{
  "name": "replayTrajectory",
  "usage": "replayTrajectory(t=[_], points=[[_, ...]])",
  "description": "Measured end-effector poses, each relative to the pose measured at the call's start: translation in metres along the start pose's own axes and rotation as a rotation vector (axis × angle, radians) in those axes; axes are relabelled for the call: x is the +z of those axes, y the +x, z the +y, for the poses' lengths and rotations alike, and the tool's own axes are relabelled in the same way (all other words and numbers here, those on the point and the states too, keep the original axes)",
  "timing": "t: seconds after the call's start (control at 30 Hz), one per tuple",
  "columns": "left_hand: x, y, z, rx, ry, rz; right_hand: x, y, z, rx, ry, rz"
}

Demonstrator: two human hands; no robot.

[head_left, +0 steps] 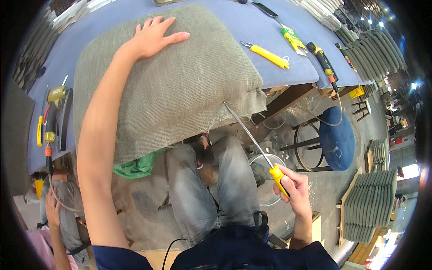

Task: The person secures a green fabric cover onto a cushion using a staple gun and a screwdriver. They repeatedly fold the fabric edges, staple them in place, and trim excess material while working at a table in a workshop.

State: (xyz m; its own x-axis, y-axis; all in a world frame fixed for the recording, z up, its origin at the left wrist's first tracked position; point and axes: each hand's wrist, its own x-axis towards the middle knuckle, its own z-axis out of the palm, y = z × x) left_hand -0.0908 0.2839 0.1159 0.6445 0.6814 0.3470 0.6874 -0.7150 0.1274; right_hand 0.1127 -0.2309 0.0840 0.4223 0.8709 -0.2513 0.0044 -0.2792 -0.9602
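A grey-green fabric-covered cushion (180, 76) lies on the blue-covered table, its loose fabric edge hanging over the near side. My left hand (153, 38) rests flat on top of it, fingers spread. In my right hand (294, 189) is a long screwdriver (275, 173) with a yellow and black handle, the fingers wrapped round it. The tip of its thin metal shaft meets the fabric near the cushion's front right edge; whether it pierces the cloth I cannot tell.
On the table (216, 9) lie a yellow-handled cutter (270, 56), a green and yellow box (293, 39), a phone (265, 9) and an air-powered tool (323, 60). Another air tool (55, 99) is at left. A blue stool (336, 139) stands right. A co-worker's hand (52, 209) shows lower left.
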Motion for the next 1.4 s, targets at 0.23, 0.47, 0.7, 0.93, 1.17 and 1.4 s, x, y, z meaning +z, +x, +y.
replayTrajectory(t=[0.23, 0.47, 0.7, 0.93, 1.17, 1.4], points=[[0.006, -0.006, 0.022, -0.039, -0.013, 0.008, -0.014, 0.000, -0.103, -0.071, -0.613, 0.077], [-0.004, -0.009, 0.018, -0.083, 0.053, -0.081, 0.031, 0.019, -0.226, -0.500, -1.586, 0.001], [0.002, -0.003, 0.027, -0.037, 0.035, -0.005, 0.030, 0.037, -0.261, -0.490, -1.745, -0.141], [0.001, -0.005, 0.015, -0.006, -0.023, 0.032, 0.038, 0.072, -0.303, -0.601, -1.993, -0.286], [-0.005, -0.007, 0.029, -0.036, 0.019, -0.029, 0.018, 0.088, -0.302, -0.823, -2.092, -0.252], [0.001, -0.013, 0.015, -0.023, -0.007, 0.010, 0.005, 0.122, -0.309, -1.295, -2.420, -0.346]])
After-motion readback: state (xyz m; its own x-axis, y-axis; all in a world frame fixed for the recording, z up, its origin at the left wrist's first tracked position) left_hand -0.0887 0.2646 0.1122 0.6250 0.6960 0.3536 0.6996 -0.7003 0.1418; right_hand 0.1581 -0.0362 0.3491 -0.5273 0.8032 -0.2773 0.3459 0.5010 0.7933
